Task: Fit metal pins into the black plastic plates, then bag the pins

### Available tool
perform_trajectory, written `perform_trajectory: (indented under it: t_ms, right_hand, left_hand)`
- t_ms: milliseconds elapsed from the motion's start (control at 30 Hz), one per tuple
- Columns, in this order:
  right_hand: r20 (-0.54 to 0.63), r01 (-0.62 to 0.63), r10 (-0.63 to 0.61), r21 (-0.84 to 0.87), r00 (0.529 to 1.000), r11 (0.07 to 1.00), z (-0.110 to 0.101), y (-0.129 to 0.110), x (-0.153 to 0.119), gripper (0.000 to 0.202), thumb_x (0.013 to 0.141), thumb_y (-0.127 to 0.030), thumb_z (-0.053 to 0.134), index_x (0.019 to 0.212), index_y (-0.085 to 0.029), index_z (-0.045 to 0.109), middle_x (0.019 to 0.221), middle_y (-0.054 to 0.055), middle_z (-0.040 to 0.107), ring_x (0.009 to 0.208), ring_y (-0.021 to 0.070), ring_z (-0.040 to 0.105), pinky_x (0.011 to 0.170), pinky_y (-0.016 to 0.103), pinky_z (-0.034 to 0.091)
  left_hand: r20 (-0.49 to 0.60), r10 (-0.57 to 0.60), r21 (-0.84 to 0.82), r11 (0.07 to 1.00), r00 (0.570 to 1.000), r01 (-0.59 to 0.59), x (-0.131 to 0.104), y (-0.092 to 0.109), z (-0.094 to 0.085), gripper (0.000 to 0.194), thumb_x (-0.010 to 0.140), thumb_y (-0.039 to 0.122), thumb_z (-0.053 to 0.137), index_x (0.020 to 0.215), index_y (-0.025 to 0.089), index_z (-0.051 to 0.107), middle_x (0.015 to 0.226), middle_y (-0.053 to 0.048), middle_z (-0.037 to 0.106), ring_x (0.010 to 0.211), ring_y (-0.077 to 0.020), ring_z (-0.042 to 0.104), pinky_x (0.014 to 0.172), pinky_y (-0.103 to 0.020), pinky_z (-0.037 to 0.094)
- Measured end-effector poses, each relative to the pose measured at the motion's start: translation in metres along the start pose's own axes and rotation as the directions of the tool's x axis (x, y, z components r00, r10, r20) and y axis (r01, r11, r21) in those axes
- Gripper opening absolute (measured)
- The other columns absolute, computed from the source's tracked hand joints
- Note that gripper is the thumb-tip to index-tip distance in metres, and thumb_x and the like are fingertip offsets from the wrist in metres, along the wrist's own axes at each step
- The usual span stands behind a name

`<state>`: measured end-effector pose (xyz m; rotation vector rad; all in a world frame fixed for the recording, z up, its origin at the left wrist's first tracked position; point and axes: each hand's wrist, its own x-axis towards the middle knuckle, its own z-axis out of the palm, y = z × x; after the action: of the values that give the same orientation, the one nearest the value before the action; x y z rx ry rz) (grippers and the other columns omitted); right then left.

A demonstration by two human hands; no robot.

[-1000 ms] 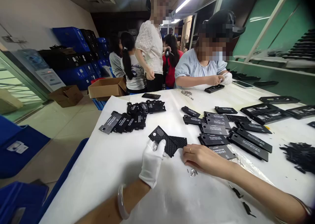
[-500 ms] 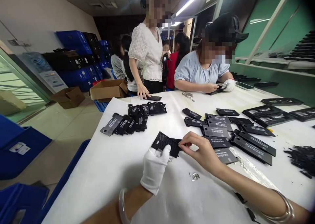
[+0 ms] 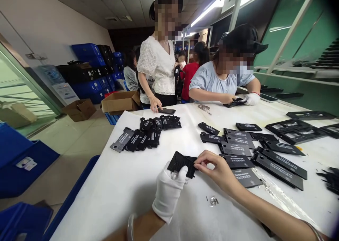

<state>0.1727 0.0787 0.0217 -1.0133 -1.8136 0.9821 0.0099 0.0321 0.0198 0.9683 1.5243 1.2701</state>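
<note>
My left hand [image 3: 171,186], in a white glove, is closed on a black plastic panel [image 3: 181,165] with a textured face, thumb on top. The bare fingers of my right hand [image 3: 212,165] pinch the panel's right end; whether a small part sits between the fingertips is hidden. On the table below lies a small heap of short metal pins [image 3: 213,201]. To the right are several black printed panels [image 3: 235,149], overlapping. Another group of printed panels [image 3: 140,138] lies to the left, beyond my left hand.
Across the white table [image 3: 106,184], a co-worker in light blue [image 3: 212,80] handles a black part; another in white [image 3: 161,64] stands touching a panel. Black frames [image 3: 293,131] and small black parts [image 3: 329,181] lie right. Blue bins [image 3: 26,163] and cardboard boxes [image 3: 120,101] stand left.
The view has shifted slightly, so the table and its contents sit a little lower in the picture. Both hands keep their hold on the panel. The standing co-worker's hand remains at the panel.
</note>
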Motion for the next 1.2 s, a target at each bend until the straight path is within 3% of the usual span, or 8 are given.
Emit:
perform_trajectory:
  t_ms: [100, 233, 467, 667, 900, 1067, 1200]
  right_hand:
    - [0.056, -0.039, 0.037, 0.044, 0.998, 0.998, -0.003, 0.002, 0.0, 0.021, 0.081, -0.038, 0.065, 0.086, -0.019, 0.07, 0.087, 0.006, 0.064, 0.075, 0.0166, 0.059, 0.068, 0.03, 0.05]
    - [0.091, -0.016, 0.01, 0.062, 0.996, 0.998, -0.005, 0.001, -0.004, 0.022, 0.086, -0.038, 0.059, 0.094, -0.02, 0.069, 0.094, 0.007, 0.065, 0.084, 0.0188, 0.062, 0.075, 0.033, 0.053]
    - [0.037, 0.063, -0.062, -0.023, 0.997, 0.998, -0.001, -0.006, -0.012, 0.016, 0.089, -0.027, 0.054, 0.094, -0.02, 0.068, 0.093, 0.007, 0.065, 0.084, 0.0185, 0.062, 0.074, 0.032, 0.053]
    - [0.081, 0.162, -0.163, 0.013, 0.983, 0.987, 0.005, -0.008, -0.017, 0.022, 0.091, -0.023, 0.05, 0.104, -0.022, 0.068, 0.1, 0.008, 0.062, 0.093, 0.0183, 0.06, 0.082, 0.033, 0.051]
    - [0.112, 0.063, -0.062, -0.005, 0.992, 0.998, 0.01, -0.013, -0.023, 0.03, 0.092, -0.024, 0.046, 0.117, -0.026, 0.064, 0.102, 0.008, 0.06, 0.092, 0.0186, 0.06, 0.079, 0.033, 0.051]
    - [0.064, -0.002, -0.001, 0.044, 0.998, 0.999, 0.011, -0.017, -0.025, 0.028, 0.092, -0.023, 0.046, 0.108, -0.023, 0.069, 0.094, 0.007, 0.062, 0.088, 0.0184, 0.06, 0.078, 0.032, 0.05]
    - [0.081, -0.003, 0.0, 0.039, 0.997, 0.999, 0.01, -0.017, -0.025, 0.03, 0.091, -0.024, 0.047, 0.115, -0.024, 0.065, 0.1, 0.007, 0.06, 0.089, 0.0176, 0.059, 0.081, 0.032, 0.05]
  left_hand:
    - [-0.004, 0.025, -0.003, 1.0, 1.0, -0.025, -0.001, 0.002, -0.001, 0.028, 0.068, 0.034, 0.068, 0.088, 0.016, 0.06, 0.061, -0.006, 0.067, 0.053, -0.02, 0.065, 0.057, -0.029, 0.055]
    - [-0.102, 0.162, 0.013, 0.987, 0.981, -0.162, 0.0, 0.001, -0.004, 0.029, 0.067, 0.032, 0.068, 0.091, 0.018, 0.06, 0.083, -0.008, 0.07, 0.075, -0.0199, 0.068, 0.072, -0.028, 0.056]
    - [-0.182, 0.22, 0.103, 0.974, 0.958, -0.204, 0.002, 0.002, -0.007, 0.022, 0.067, 0.033, 0.068, 0.08, 0.02, 0.056, 0.068, -0.004, 0.065, 0.07, -0.0189, 0.065, 0.076, -0.031, 0.054]
    - [-0.216, 0.237, 0.137, 0.968, 0.947, -0.211, 0.001, 0.004, -0.007, 0.021, 0.066, 0.032, 0.068, 0.077, 0.02, 0.056, 0.07, -0.005, 0.066, 0.071, -0.02, 0.066, 0.074, -0.031, 0.055]
    - [-0.169, 0.223, 0.081, 0.974, 0.96, -0.212, 0.0, -0.004, -0.008, 0.039, 0.067, 0.038, 0.067, 0.096, 0.015, 0.057, 0.088, -0.01, 0.07, 0.078, -0.0212, 0.068, 0.074, -0.03, 0.057]
    - [-0.158, 0.233, 0.13, 0.968, 0.96, -0.213, -0.001, -0.003, -0.008, 0.029, 0.07, 0.039, 0.063, 0.087, 0.016, 0.056, 0.077, -0.008, 0.068, 0.064, -0.0191, 0.066, 0.065, -0.029, 0.056]
    - [-0.157, 0.273, 0.153, 0.956, 0.949, -0.25, 0.0, -0.004, -0.008, 0.028, 0.071, 0.039, 0.061, 0.086, 0.017, 0.054, 0.078, -0.008, 0.068, 0.066, -0.0186, 0.066, 0.066, -0.028, 0.056]
